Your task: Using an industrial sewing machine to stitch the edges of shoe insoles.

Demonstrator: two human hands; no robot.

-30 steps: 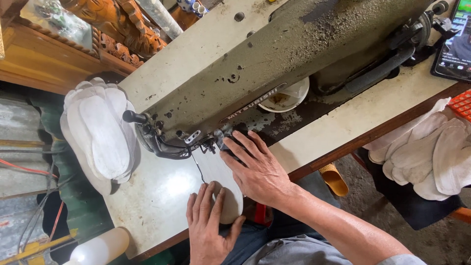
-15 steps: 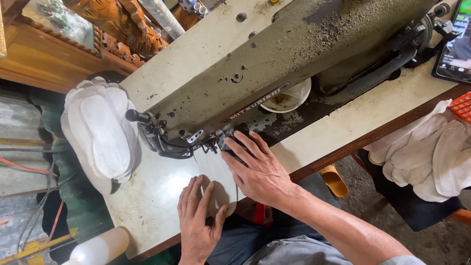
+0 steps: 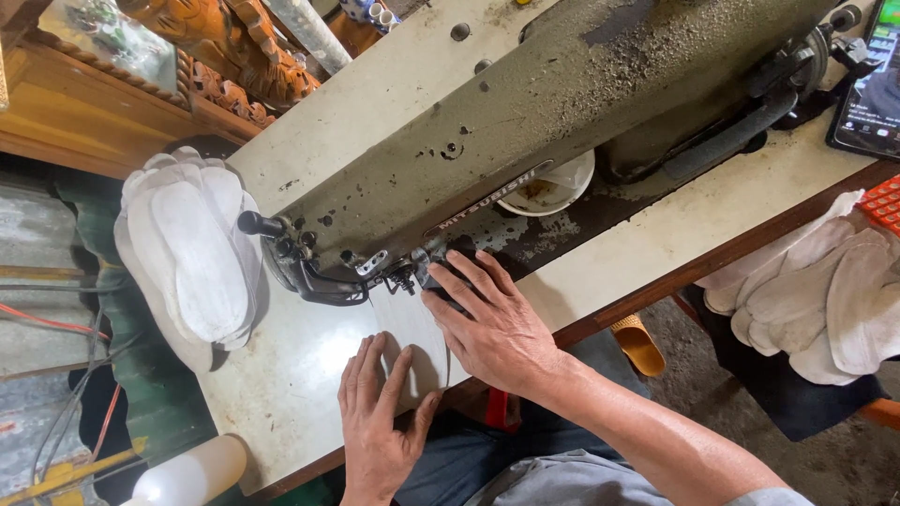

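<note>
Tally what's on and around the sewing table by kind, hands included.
Hands: 2 (left hand, right hand)
Sewing machine: 1
White piece under the hands: 1
Bowl: 1
Phone: 1
White bottle: 1
Stacks of white pieces: 2 ()
Total: 9

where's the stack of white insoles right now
In the head view the stack of insoles sits at the left end of the table, overhanging its edge, just left of the sewing machine head and apart from both hands.

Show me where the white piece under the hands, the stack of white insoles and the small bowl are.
white piece (image 3: 412,328), head view, bare middle.
stack of white insoles (image 3: 192,248), head view, top insole.
small bowl (image 3: 562,187), head view, rim.
</note>
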